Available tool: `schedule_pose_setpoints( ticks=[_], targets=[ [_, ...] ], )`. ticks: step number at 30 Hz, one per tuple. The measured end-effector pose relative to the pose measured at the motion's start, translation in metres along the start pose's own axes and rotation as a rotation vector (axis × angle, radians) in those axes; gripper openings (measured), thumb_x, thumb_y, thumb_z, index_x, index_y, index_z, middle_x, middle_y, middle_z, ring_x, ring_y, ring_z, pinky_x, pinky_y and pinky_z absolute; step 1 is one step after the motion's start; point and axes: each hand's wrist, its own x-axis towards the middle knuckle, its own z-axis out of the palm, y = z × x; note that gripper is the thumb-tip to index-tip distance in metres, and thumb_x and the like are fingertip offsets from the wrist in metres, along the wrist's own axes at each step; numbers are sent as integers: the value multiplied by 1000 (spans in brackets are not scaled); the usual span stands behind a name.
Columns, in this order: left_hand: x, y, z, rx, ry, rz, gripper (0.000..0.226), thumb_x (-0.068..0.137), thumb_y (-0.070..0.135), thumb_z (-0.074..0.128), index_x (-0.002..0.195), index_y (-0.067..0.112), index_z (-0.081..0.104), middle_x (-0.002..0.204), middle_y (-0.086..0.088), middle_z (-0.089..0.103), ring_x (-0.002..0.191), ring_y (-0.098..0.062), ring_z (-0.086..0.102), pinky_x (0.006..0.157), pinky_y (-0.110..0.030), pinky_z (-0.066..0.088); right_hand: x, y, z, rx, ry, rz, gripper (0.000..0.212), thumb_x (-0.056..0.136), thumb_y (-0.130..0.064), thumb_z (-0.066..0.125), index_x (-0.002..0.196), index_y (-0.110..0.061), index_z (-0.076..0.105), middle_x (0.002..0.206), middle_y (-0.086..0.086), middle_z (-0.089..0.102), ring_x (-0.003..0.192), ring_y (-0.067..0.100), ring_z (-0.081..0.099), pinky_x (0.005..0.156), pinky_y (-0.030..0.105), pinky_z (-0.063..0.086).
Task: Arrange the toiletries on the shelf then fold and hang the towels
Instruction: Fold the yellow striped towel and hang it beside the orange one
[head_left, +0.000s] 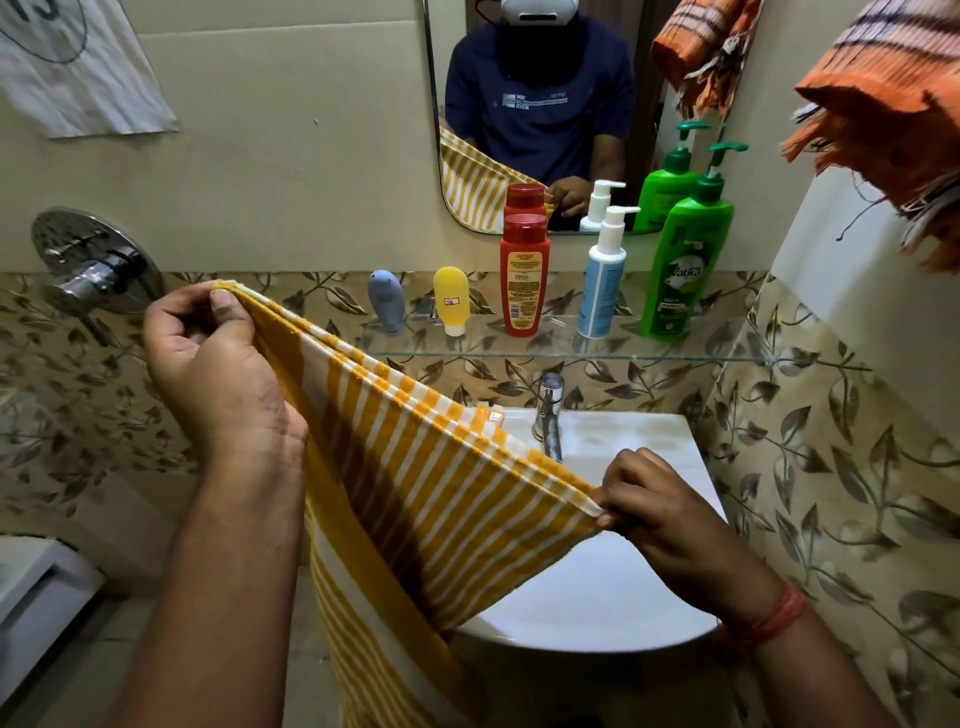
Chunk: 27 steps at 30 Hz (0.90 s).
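Left hand (218, 364) and right hand (660, 509) each pinch a top corner of the folded yellow striped towel (415, 483) over the sink (597, 587); five bottles upright on glass shelf (727, 349); orange towel (883, 104) hangs top right

The yellow striped towel (415, 493) is covering the left side of your sink (597, 597) and running off the bottom edge. The orange towel (883, 104) is getting cut off at the right edge.

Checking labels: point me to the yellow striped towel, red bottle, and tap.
yellow striped towel (441, 483), head view, middle of the striped panel
red bottle (523, 280), head view, label
tap (549, 415), head view, chrome body
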Motion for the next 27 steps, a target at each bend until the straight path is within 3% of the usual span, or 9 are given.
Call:
schedule_pose_setpoints(
  ticks=[4,7,9,11,13,16,21,24,27],
  targets=[
    [-6,-5,1,34,-55,-10,20,96,8,60,93,28,60,97,7,64,87,0,65,77,-11,51,-3,-2,-7,271,-318,188,15,94,-50,50,82,-41,52,94,-16,42,89,8,50,78,21,42],
    [-11,-7,0,44,-99,-8,22,97,8,60,91,29,60,94,9,64,83,3,65,76,-11,51,-4,-12,-25,335,-498,229,23,89,-46,68,77,-37,50,84,-7,49,81,15,56,80,40,52],
    [-9,-9,-1,46,-139,-18,23,98,6,59,90,28,59,90,10,63,78,6,65,76,-11,51,-7,-31,-53,360,-546,202,19,89,-40,70,80,-32,56,81,-6,57,79,13,61,79,41,53],
    [-2,-11,-2,55,-168,-57,23,99,6,57,90,27,59,87,9,62,74,6,63,75,-12,51,-5,-54,-84,429,-450,127,12,91,-36,69,89,-25,67,87,-7,66,86,12,66,78,31,53],
    [4,-17,-1,54,-166,-113,22,100,7,56,90,26,59,85,8,63,72,4,62,76,-16,52,1,-63,-101,409,-248,86,26,88,-45,66,91,-19,70,90,-2,70,86,15,68,73,32,54],
    [4,-24,1,40,-141,-181,22,100,7,55,90,26,60,83,8,63,70,2,62,74,-18,53,8,-55,-106,245,-65,109,36,82,-62,60,89,-28,68,85,-6,68,80,10,67,66,31,53],
    [-3,-30,-7,89,-203,-200,22,100,10,56,89,28,62,84,10,65,76,-3,62,76,-25,53,-5,-36,-119,126,-6,167,32,86,-66,52,98,-41,67,88,-14,67,79,7,65,61,23,51],
    [-10,-29,-10,130,-246,-205,21,101,16,57,90,32,64,89,10,67,82,-5,64,75,-24,53,-13,-34,-121,33,40,154,30,89,-67,45,101,-46,64,93,-18,66,85,5,64,65,30,53],
    [-13,-26,-11,151,-261,-192,16,102,20,56,96,32,64,94,8,68,86,-6,65,73,-22,53,-18,-43,-127,146,188,122,27,91,-63,50,99,-42,64,92,-15,65,85,10,64,67,35,52]
  ],
)
